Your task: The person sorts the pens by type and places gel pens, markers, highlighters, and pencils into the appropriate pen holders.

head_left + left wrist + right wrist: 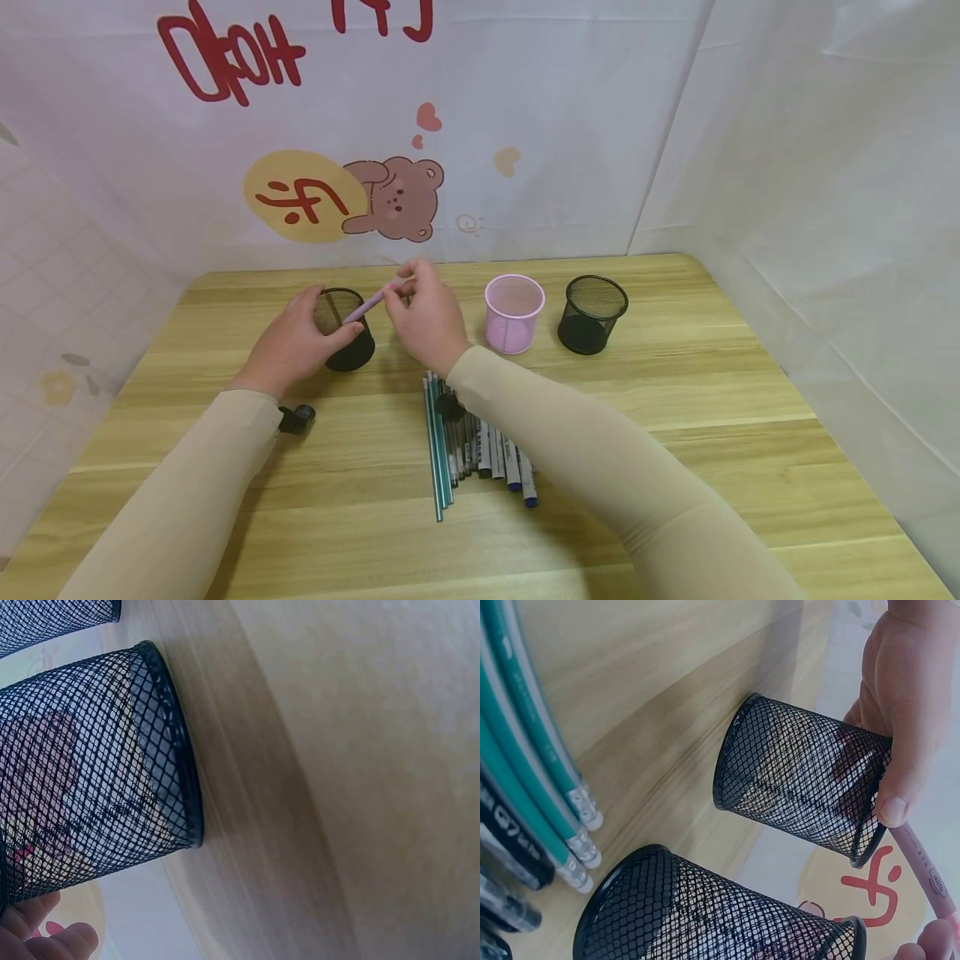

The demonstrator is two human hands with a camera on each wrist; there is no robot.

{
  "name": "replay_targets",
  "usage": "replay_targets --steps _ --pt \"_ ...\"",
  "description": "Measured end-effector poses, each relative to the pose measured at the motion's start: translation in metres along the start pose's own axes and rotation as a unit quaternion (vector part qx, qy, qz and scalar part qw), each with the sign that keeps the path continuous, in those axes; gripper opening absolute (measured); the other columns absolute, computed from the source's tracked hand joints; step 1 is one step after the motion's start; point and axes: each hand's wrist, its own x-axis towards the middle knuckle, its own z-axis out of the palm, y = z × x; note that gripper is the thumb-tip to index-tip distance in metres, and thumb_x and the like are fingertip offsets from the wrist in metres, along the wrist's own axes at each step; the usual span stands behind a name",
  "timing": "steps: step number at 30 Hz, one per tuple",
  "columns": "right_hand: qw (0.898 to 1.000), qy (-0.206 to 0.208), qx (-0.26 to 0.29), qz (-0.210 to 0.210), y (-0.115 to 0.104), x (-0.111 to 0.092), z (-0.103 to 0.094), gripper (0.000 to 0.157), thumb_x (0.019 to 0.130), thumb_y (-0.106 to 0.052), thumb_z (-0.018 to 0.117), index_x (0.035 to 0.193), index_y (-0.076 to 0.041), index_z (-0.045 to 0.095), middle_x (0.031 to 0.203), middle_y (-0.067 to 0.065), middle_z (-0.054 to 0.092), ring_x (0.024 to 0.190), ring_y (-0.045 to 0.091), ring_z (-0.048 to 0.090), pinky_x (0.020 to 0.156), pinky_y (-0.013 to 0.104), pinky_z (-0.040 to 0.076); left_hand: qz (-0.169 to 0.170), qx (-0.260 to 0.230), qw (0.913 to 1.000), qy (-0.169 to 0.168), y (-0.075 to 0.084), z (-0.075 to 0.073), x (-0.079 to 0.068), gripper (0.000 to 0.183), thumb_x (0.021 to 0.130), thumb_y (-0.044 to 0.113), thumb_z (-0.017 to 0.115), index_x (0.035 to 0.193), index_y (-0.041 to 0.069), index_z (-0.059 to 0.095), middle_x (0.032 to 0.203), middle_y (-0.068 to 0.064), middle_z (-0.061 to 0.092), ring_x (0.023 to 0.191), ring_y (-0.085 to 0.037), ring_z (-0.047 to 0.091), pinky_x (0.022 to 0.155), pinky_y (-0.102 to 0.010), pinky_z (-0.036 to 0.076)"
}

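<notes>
My left hand (288,346) holds a black mesh pen cup (351,354) by its rim, thumb on the near side and fingers round the far side. The cup stands upright on the table. A slim pink pen (365,307), with small print on its barrel in the right wrist view, slants down to the cup's mouth. Its upper end is pinched between thumb and fingers of my right hand (429,317). In the right wrist view, the left thumb (896,802) lies over the rim beside the pen. Fingertips (79,937) show by the cup in the left wrist view.
Another black mesh cup (720,922) is mostly hidden behind my right hand in the head view. Farther right stand a pink mesh cup (510,329) and a black one (588,325). Teal pencils (435,450), dark pens (459,450) and white markers (512,462) lie in front, partly under my right forearm.
</notes>
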Motion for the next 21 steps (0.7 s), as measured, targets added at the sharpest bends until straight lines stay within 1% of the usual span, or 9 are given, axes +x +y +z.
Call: replay_targets --steps 6,10,21 --pt "1.0 -0.006 -0.002 0.0 0.0001 -0.0002 0.0014 0.029 0.106 -0.024 0.065 0.129 -0.01 0.055 0.107 0.003 0.079 0.066 0.008 0.059 0.06 0.023 0.046 0.004 -0.002 1.0 0.003 -0.0006 -0.0001 -0.0004 0.116 0.091 0.081 0.056 0.167 0.002 0.017 0.17 -0.027 0.027 0.153 -0.051 0.034 0.118 -0.073 0.035" --pt "1.0 -0.016 0.0 -0.004 0.0008 -0.0012 0.0016 0.027 0.106 -0.023 0.065 0.127 -0.01 0.055 0.108 0.003 0.079 0.067 0.009 0.06 0.059 0.022 0.046 0.006 -0.005 1.0 0.003 -0.001 0.0002 -0.0001 0.115 0.092 0.079 0.057 0.167 0.002 0.017 0.17 -0.027 0.027 0.153 -0.051 0.033 0.118 -0.073 0.035" --pt "1.0 -0.024 -0.014 -0.011 0.0027 -0.0026 0.0033 0.026 0.106 -0.023 0.065 0.126 -0.009 0.057 0.112 0.005 0.079 0.085 0.01 0.068 0.065 0.021 0.049 0.007 -0.005 1.0 0.003 -0.0017 0.001 0.0004 0.113 0.092 0.078 0.058 0.167 0.003 0.018 0.17 -0.028 0.026 0.153 -0.052 0.033 0.117 -0.073 0.035"
